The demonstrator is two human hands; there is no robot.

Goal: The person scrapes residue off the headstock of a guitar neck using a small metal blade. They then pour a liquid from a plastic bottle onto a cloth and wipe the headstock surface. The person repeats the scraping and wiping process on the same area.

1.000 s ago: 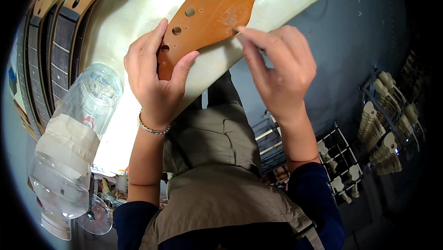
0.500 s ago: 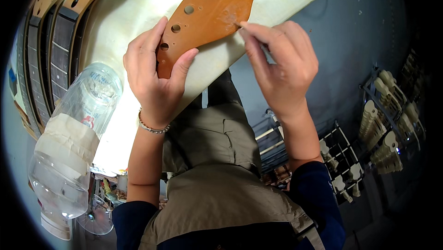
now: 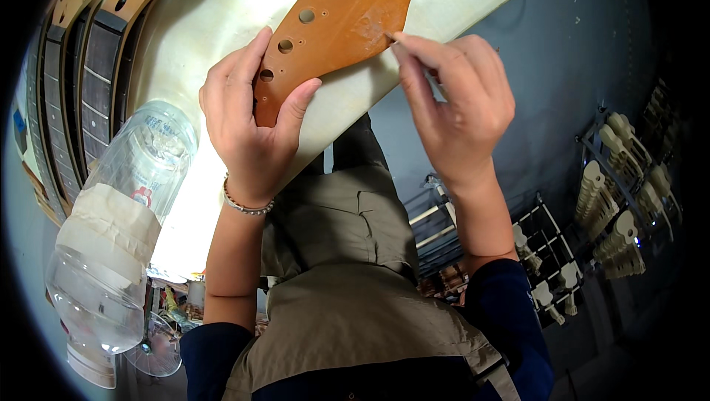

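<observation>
An amber-brown guitar neck lies across the pale work surface, its headstock point(image 3: 347, 24) toward me with a row of round holes along its left edge. My left hand point(image 3: 248, 109) grips the headstock's near end, fingers along the left edge and thumb on the right. Near the headstock's right edge, my right hand point(image 3: 462, 98) is closed in a pinch on a small thin dark thing whose tip meets the wood; its kind is too small to make out. A whitish scuffed patch marks the wood beside that tip.
Several guitar necks point(image 3: 96, 83) with dark fretboards stand at the left. Below them is a clear plastic bottle point(image 3: 151, 149) wrapped in a pale band. The pale work surface point(image 3: 188, 53) ends in a diagonal edge. Racks of unfinished necks point(image 3: 617, 253) stand at the right.
The headstock and both hands have shifted slightly to the right. My right hand still pinches the small thing at the wood's edge.
</observation>
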